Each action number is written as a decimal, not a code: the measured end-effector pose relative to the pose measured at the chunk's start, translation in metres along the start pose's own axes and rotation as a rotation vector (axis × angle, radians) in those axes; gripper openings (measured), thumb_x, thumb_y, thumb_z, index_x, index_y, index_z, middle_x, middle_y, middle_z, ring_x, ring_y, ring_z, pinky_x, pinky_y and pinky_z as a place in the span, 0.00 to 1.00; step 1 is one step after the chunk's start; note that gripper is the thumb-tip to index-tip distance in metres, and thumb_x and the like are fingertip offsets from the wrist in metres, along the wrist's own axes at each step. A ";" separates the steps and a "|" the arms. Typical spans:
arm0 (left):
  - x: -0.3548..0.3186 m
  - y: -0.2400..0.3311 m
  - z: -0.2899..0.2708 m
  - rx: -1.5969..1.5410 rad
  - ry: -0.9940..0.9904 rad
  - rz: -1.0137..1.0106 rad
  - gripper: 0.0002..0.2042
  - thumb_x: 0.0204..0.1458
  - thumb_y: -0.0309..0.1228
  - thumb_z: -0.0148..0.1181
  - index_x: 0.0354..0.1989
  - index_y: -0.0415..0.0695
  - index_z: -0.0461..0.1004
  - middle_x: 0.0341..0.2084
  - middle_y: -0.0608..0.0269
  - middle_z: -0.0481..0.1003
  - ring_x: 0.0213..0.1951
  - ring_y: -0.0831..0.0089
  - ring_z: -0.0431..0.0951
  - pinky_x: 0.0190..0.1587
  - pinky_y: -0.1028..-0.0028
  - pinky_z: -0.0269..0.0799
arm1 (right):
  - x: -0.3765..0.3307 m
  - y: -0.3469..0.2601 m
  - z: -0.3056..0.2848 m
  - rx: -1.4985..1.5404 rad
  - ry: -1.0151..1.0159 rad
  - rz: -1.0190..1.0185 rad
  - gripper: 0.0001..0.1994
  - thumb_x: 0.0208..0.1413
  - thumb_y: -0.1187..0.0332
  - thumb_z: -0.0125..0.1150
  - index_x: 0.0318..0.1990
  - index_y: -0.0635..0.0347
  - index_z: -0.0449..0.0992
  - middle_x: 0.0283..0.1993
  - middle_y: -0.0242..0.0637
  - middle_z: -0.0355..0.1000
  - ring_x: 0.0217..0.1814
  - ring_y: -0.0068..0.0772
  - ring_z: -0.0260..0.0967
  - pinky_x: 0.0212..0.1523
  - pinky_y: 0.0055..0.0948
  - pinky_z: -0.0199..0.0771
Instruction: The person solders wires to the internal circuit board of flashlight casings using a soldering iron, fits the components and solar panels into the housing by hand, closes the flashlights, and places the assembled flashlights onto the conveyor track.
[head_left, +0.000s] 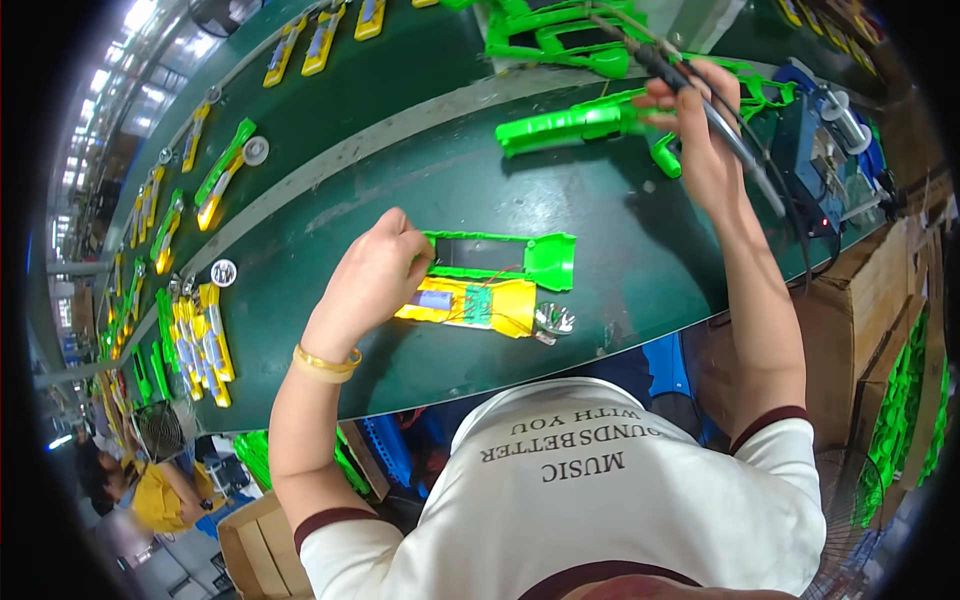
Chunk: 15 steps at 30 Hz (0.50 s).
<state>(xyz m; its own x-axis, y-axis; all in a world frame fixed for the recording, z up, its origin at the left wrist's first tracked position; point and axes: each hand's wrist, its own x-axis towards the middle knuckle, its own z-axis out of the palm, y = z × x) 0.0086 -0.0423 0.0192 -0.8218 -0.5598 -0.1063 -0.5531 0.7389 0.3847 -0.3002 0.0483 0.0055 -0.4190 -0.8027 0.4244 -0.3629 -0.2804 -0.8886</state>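
My left hand (372, 268) is closed in a pinch at the left end of a green plastic casing half (550, 262); what its fingertips hold is hidden. Against that casing lies a yellow casing half (515, 307), with a blue cylindrical battery (432, 300), a green circuit board (478, 306) and thin wires in it. A round silvery lamp reflector (555, 319) sits at its right end. Raised at the upper right, my right hand (708, 130) is wrapped round a soldering iron (738, 148) with a dark cable.
More green casings (570, 128) lie beyond, near my right hand. A blue bench device (800, 150) with a solder spool (848, 120) stands at the right. Several yellow assemblies (205, 345) are grouped at the left. Cardboard boxes (850, 310) flank the bench; a person in yellow (170, 495) is at lower left.
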 end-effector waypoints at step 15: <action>-0.030 -0.009 -0.001 -0.300 -0.011 0.329 0.21 0.31 0.28 0.67 0.37 0.44 0.67 0.48 0.52 0.67 0.53 0.54 0.64 0.57 0.60 0.56 | -0.103 0.005 0.017 0.353 0.193 0.086 0.24 0.58 0.50 0.42 0.53 0.57 0.52 0.50 0.45 0.62 0.49 0.36 0.65 0.35 0.25 0.65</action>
<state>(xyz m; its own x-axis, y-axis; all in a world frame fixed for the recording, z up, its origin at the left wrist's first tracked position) 0.0389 -0.0326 0.0193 -0.9497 -0.3080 0.0574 -0.1991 0.7348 0.6484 -0.2441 0.1207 -0.0454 -0.5956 -0.7273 0.3410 -0.0257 -0.4070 -0.9131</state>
